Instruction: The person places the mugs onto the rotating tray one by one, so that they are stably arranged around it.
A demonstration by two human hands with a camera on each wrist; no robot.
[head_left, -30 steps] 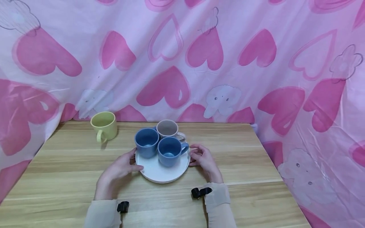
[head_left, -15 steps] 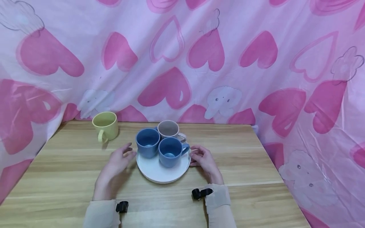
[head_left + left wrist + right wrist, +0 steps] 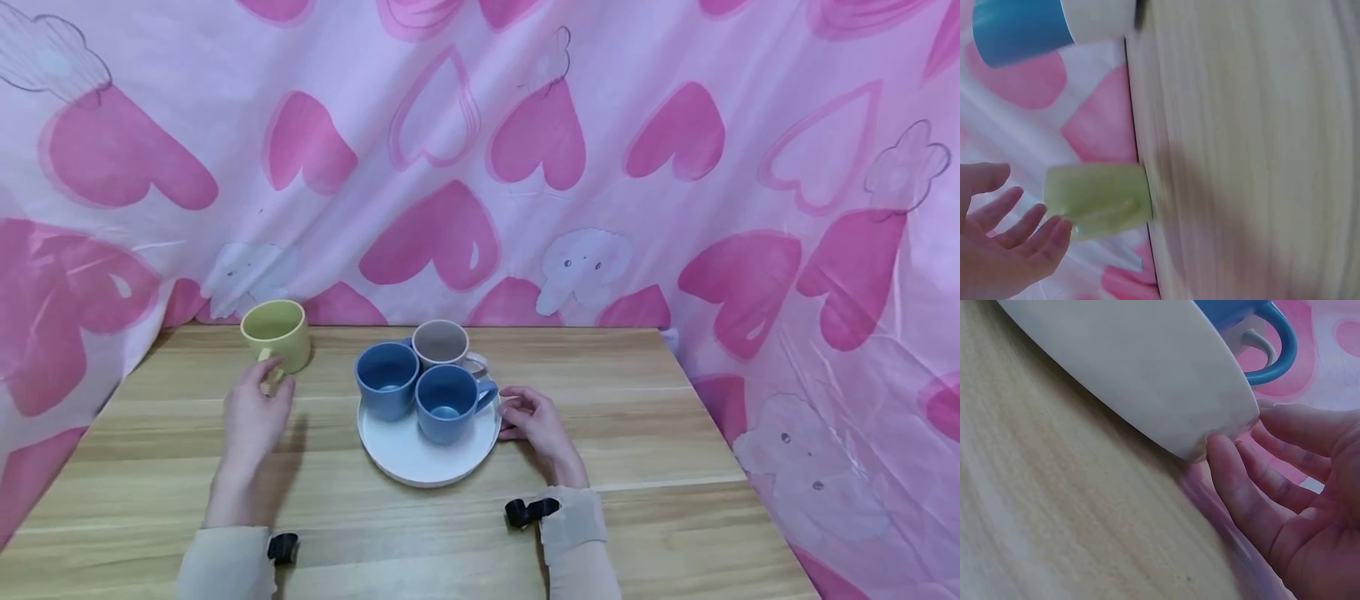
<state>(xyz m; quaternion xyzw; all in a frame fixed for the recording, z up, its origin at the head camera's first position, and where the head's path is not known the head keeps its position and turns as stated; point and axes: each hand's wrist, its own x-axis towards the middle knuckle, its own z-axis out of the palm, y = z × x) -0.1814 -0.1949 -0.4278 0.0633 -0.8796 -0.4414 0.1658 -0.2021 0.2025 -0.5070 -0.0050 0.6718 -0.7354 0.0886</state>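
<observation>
My left hand [image 3: 255, 417] is at the yellow mug [image 3: 288, 346], its fingertips beside the handle on the near side. In the left wrist view its fingers are spread and loosely bent, overlapping the blurred mug [image 3: 1100, 197]; contact is hard to tell. At the right edge of the white plate [image 3: 427, 458], my right hand [image 3: 540, 425] holds the rim with thumb and fingertips, as the right wrist view shows. Two blue mugs [image 3: 442, 425] and a grey mug [image 3: 441, 329] stand upright on the plate, grouped towards its back.
The wooden table [image 3: 652, 517] ends at the back against a pink curtain [image 3: 427, 100] with hearts, which also hangs along both sides. The yellow mug stands near the table's back left edge.
My left hand has let go of the plate's left edge and moved left and away to the yellow mug. The right hand stays at the plate, and the mugs have not moved.
</observation>
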